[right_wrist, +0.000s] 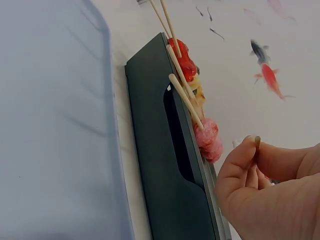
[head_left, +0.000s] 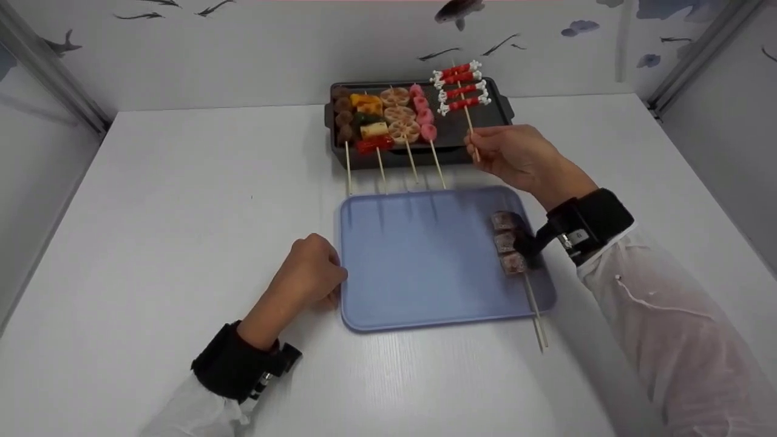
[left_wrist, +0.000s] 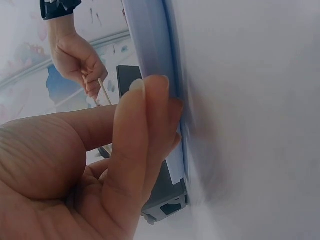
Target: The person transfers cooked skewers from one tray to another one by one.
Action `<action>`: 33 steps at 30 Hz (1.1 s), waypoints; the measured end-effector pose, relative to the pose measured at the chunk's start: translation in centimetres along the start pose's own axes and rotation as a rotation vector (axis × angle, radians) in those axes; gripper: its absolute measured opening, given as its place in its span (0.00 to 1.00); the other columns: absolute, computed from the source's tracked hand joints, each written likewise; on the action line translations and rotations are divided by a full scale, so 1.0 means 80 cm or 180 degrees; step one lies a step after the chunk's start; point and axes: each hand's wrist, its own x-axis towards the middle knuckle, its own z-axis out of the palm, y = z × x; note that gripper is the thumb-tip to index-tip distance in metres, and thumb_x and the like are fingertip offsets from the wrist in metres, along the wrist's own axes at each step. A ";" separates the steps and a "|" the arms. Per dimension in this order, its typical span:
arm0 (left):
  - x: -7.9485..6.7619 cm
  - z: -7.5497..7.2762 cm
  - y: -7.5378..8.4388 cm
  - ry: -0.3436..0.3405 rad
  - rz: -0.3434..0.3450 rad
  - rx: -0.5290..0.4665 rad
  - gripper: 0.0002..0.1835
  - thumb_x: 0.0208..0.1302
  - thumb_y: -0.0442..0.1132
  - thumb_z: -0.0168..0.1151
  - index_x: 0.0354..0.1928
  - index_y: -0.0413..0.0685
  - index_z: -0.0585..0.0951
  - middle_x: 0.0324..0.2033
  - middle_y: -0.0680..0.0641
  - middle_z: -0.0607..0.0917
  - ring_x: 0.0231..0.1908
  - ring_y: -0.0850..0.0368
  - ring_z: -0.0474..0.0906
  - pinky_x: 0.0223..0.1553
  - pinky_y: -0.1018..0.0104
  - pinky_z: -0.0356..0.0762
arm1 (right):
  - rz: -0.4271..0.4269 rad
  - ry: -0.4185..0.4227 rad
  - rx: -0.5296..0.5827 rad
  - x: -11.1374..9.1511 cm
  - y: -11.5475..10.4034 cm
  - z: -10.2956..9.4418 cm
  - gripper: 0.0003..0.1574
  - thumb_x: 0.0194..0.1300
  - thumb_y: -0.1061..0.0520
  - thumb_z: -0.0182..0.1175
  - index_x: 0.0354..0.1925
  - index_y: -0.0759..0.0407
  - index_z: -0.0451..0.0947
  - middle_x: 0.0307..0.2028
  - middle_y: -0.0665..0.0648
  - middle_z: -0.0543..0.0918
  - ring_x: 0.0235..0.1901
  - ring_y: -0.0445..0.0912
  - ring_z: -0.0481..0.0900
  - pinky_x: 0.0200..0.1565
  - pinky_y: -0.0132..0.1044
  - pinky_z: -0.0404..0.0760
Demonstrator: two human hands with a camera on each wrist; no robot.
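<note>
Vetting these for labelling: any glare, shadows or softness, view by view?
Head: skewer sticks cast faint shadows onto the blue tray, pale glare on the white table below it in frame; left wrist: soft shadow on the table beside the left grip, whole picture slightly hazy; right wrist: stick shadows streak the tray, pink balls slightly soft.

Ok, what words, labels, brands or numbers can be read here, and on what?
No readable text.
Black strap on the right wrist: small pale label, its mark too small to read.
Blue tray, black grill: no lettering visible.
</note>
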 end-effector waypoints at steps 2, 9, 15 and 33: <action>0.000 0.000 0.001 0.0010 0.0002 -0.0009 0.13 0.56 0.23 0.56 0.16 0.36 0.82 0.11 0.45 0.82 0.11 0.57 0.77 0.13 0.70 0.68 | -0.0005 -0.0046 -0.0039 -0.006 0.000 0.000 0.13 0.74 0.64 0.56 0.53 0.69 0.77 0.44 0.60 0.80 0.37 0.45 0.78 0.38 0.32 0.80; 0.000 0.002 -0.001 0.0019 0.0039 0.0008 0.14 0.56 0.23 0.55 0.14 0.37 0.81 0.09 0.47 0.79 0.10 0.60 0.74 0.13 0.71 0.66 | -0.0013 -0.0148 0.0019 -0.026 0.007 0.001 0.11 0.75 0.64 0.55 0.50 0.70 0.79 0.42 0.61 0.80 0.37 0.46 0.80 0.38 0.33 0.80; 0.001 0.001 -0.001 0.0020 0.0121 0.0091 0.13 0.57 0.24 0.57 0.17 0.36 0.83 0.10 0.46 0.81 0.12 0.57 0.79 0.15 0.71 0.68 | -0.0034 -0.0230 -0.0063 -0.048 0.007 -0.006 0.10 0.74 0.64 0.57 0.47 0.70 0.81 0.40 0.61 0.81 0.36 0.47 0.80 0.39 0.33 0.82; 0.001 0.000 -0.001 0.0031 0.0082 0.0004 0.13 0.56 0.23 0.56 0.17 0.36 0.83 0.09 0.47 0.80 0.11 0.56 0.79 0.13 0.71 0.68 | 0.0015 -0.0332 -0.0680 -0.118 0.038 -0.019 0.19 0.73 0.57 0.61 0.55 0.70 0.73 0.41 0.58 0.81 0.37 0.45 0.78 0.41 0.33 0.80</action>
